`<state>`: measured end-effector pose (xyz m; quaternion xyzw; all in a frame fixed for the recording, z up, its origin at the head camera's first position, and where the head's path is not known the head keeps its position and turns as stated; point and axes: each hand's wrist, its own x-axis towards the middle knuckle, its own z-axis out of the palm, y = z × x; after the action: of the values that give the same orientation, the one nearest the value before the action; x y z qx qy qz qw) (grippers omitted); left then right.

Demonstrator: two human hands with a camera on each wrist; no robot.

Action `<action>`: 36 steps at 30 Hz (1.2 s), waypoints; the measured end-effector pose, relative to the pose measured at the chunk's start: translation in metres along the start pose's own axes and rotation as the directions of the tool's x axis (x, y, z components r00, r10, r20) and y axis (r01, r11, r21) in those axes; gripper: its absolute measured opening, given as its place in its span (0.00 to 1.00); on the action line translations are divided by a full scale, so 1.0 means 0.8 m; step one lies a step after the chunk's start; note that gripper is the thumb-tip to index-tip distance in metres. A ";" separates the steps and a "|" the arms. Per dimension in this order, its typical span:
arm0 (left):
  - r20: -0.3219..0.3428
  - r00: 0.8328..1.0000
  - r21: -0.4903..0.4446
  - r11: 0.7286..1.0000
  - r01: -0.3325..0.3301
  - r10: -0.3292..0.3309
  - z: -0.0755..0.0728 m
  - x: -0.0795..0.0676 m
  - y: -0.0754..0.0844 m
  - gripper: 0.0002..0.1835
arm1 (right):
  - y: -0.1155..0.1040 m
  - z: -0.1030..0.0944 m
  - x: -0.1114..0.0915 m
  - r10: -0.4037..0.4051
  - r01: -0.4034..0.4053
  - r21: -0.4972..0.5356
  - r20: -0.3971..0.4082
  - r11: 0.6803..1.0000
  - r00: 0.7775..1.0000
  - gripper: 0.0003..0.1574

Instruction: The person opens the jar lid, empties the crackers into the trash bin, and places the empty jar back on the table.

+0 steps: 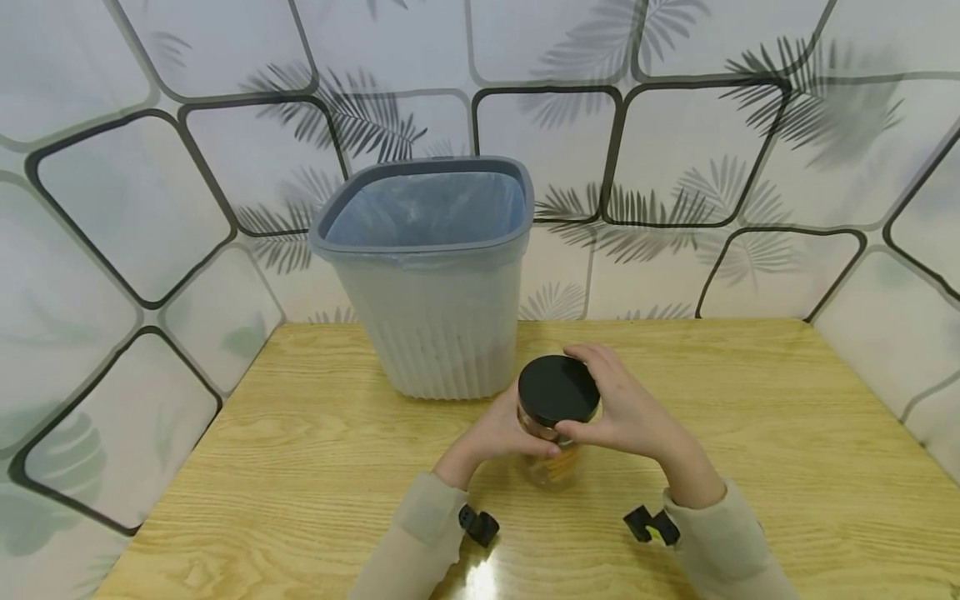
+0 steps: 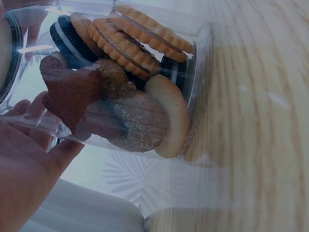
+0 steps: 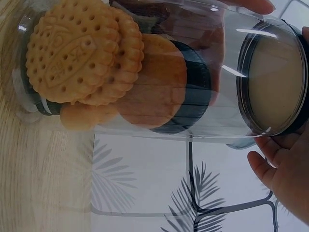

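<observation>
A clear jar (image 1: 551, 471) with a black lid (image 1: 558, 389) stands upright on the wooden table. My left hand (image 1: 498, 429) grips the jar's side just under the lid, its thumb across the front. Around the lid's right edge curl the thumb and fingers of my right hand (image 1: 618, 404). Inside the jar, sandwich biscuits (image 2: 123, 46), a brown star-shaped cookie (image 2: 72, 94) and a pale round cookie (image 2: 171, 116) show in the left wrist view. The right wrist view shows a scalloped round biscuit (image 3: 72, 50) and the lid's pale underside (image 3: 275, 79) still on the jar's mouth.
A grey waste bin (image 1: 442, 325) lined with a bluish bag (image 1: 435, 208) stands behind the jar, slightly left. Patterned cloth walls (image 1: 555, 142) with leaf prints enclose the wooden table (image 1: 315, 467) at the back and both sides.
</observation>
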<state>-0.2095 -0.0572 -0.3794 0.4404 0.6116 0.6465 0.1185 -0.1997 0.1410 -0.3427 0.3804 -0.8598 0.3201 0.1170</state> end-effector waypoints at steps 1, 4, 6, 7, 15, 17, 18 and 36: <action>-0.001 1.000 0.005 1.000 0.002 -0.002 0.000 0.000 0.000 0.49 | 0.001 0.000 0.000 -0.003 0.003 0.001 0.001 1.000 1.000 0.51; 0.000 1.000 0.018 1.000 0.001 -0.001 -0.001 0.000 0.000 0.50 | 0.000 0.000 0.000 -0.005 0.004 0.011 0.008 1.000 1.000 0.51; 0.001 1.000 0.028 1.000 -0.006 0.006 -0.001 0.000 -0.001 0.50 | 0.000 -0.001 0.000 -0.002 0.002 0.020 0.014 1.000 1.000 0.50; 0.001 1.000 0.029 1.000 -0.010 0.010 -0.001 0.000 -0.002 0.49 | 0.000 -0.001 0.000 -0.001 0.001 0.026 0.018 1.000 1.000 0.50; -0.006 1.000 0.056 0.998 -0.015 0.016 -0.001 -0.002 -0.005 0.47 | 0.003 -0.002 -0.001 -0.028 0.027 0.060 0.029 0.998 0.999 0.50; -0.007 1.000 0.062 0.998 -0.014 0.014 -0.001 -0.002 -0.005 0.47 | 0.003 -0.002 0.000 -0.037 0.035 0.063 0.026 0.997 0.999 0.49; -0.004 1.000 0.063 0.998 -0.015 0.015 -0.001 -0.002 -0.004 0.47 | 0.003 -0.002 0.000 -0.041 0.039 0.066 0.025 0.997 0.999 0.49; -0.007 1.000 0.100 0.995 0.028 -0.027 0.001 -0.003 -0.001 0.51 | 0.002 -0.003 -0.002 -0.043 0.039 0.088 0.051 0.995 0.998 0.49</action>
<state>-0.2082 -0.0581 -0.3810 0.4356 0.6495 0.6146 0.1034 -0.1997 0.1445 -0.3424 0.4110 -0.8398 0.3447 0.0840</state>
